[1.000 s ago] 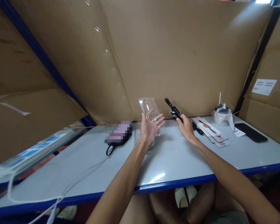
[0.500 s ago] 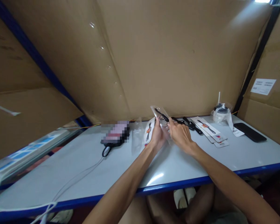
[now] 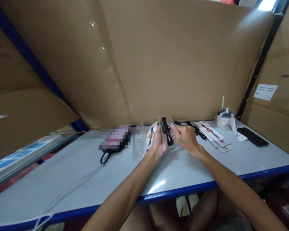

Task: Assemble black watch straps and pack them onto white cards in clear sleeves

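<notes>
A clear plastic bag point(image 3: 161, 119) is held up over the table's middle. In it lies a glossy black tool point(image 3: 168, 136), narrow at the waist and wider at both ends; its exact kind is unclear. My left hand point(image 3: 158, 139) is closed around the bag's left side and a white printed card point(image 3: 150, 134) picturing a black-handled item with an orange part. At the bag's right edge, my right hand point(image 3: 184, 134) has its fingers closed on the plastic; its fingertips are partly blurred. Further right lie more black tools point(image 3: 201, 134) and several overlapping printed cards point(image 3: 210, 131).
Empty clear bags point(image 3: 138, 141) lie left of my hands. A phone-like device point(image 3: 116, 138) with a black loop and cable sits further left. To the right are a lidded cup point(image 3: 224, 117) with a straw and a black phone point(image 3: 252, 137). Cardboard point(image 3: 158, 64) walls the back.
The black tool has gone from sticking out slantwise at the bag's top to lying upright inside the bag. My right hand has shifted slightly down along the bag's edge.
</notes>
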The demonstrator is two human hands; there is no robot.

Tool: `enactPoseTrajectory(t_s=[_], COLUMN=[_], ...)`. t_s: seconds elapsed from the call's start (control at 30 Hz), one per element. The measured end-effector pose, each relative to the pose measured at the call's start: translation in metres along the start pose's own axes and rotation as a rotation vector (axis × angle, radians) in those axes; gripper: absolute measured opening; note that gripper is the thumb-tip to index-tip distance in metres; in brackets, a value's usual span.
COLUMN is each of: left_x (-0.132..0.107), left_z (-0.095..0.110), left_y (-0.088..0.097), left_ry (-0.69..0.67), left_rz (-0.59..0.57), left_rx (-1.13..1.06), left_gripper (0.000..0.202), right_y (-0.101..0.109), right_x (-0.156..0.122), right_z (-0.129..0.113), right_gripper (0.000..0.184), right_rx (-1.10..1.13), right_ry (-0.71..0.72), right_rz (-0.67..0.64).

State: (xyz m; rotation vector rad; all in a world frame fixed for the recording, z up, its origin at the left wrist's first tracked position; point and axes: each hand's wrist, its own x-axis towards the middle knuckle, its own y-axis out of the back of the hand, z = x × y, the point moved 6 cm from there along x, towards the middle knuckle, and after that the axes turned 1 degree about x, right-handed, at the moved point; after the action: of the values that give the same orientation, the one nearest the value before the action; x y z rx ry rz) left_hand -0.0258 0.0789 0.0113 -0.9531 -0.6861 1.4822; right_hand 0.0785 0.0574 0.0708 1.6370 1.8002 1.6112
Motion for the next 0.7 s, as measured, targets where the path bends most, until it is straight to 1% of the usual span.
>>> enactPoseTrajectory(t_s=[0.07,0.13,0.17,0.2,0.23,0.27,0.33,0.43,0.5,0.53,0.6,0.7], left_x=[-0.005,-0.009,-0.01,-0.011,-0.011,-0.011,-0.01,-0.01,-0.011,-0.012,-0.013,-0.013], left_z=[0.001,0.004,0.004,0.004,0.004,0.003,0.002,-0.001,-0.002,-0.003,-0.004,-0.004], left_y=[-0.002,-0.002,-0.001,-0.001,0.0,0.0,0.001,0.0,-0.001,-0.002,-0.002,-0.001], left_ry=[0.007,-0.011,-0.011,-0.005,0.004,0.013,0.025,0.034,0.042,0.044,0.052,0.049], left_rz=[0.031,0.061,0.071,0.077,0.079,0.081,0.077,0.07,0.066,0.067,0.07,0.082], left_rx=[-0.012,-0.017,-0.018,-0.018,-0.016,-0.012,-0.001,-0.004,-0.017,-0.02,-0.016,-0.018], left_gripper=[0.049,0.05,0.05,0.049,0.048,0.047,0.047,0.044,0.044,0.045,0.047,0.047], right_y=[0.018,0.041,0.053,0.063,0.071,0.076,0.078,0.064,0.053,0.049,0.048,0.06], right_x=[0.003,0.002,0.0,-0.003,-0.008,-0.014,-0.029,-0.055,-0.069,-0.073,-0.077,-0.081], right_z=[0.018,0.043,0.058,0.074,0.09,0.107,0.136,0.168,0.18,0.184,0.185,0.176], right_gripper=[0.054,0.051,0.048,0.045,0.04,0.037,0.034,0.048,0.052,0.052,0.051,0.051], right_rx=[0.047,0.039,0.006,-0.047,-0.118,-0.198,-0.35,-0.46,-0.462,-0.464,-0.497,-0.573], right_ry=[-0.053,-0.126,-0.174,-0.227,-0.286,-0.348,-0.439,-0.498,-0.525,-0.533,-0.528,-0.504], right_rz=[0.137,0.263,0.302,0.312,0.288,0.235,0.07,-0.188,-0.284,-0.297,-0.269,-0.173])
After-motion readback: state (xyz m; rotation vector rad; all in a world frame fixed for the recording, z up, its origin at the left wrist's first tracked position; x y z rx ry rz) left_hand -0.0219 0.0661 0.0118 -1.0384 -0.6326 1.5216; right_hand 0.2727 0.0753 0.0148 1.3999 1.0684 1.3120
